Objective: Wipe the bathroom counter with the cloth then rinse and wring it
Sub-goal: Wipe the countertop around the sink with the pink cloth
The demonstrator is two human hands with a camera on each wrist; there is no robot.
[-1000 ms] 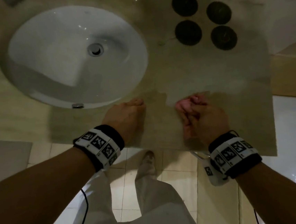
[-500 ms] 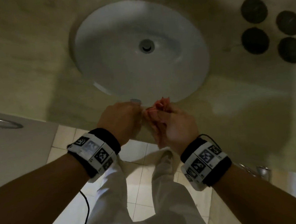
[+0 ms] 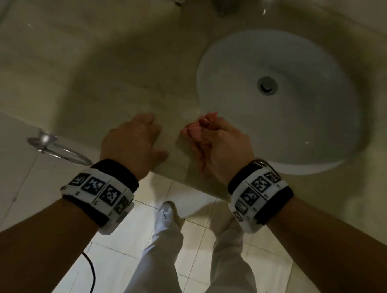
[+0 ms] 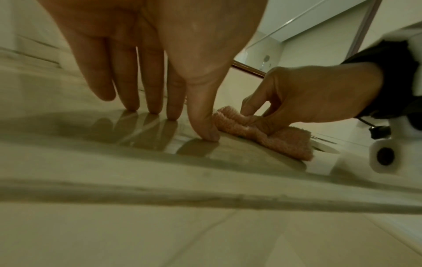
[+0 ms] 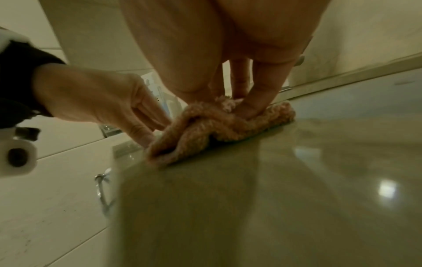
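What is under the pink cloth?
The pink cloth lies bunched on the shiny counter, pinched by the right hand. Only bare counter shows around it; the spot underneath is covered.

1. The left hand (image 3: 133, 142) is spread flat with straight fingers (image 4: 130, 86), fingertips and thumb pressed down on the table (image 3: 114, 66).
2. The right hand (image 3: 223, 143) has curled fingers bunching the pink cloth (image 4: 262, 133).
3. Both forearms reach forward, each wrist wearing a marker band.
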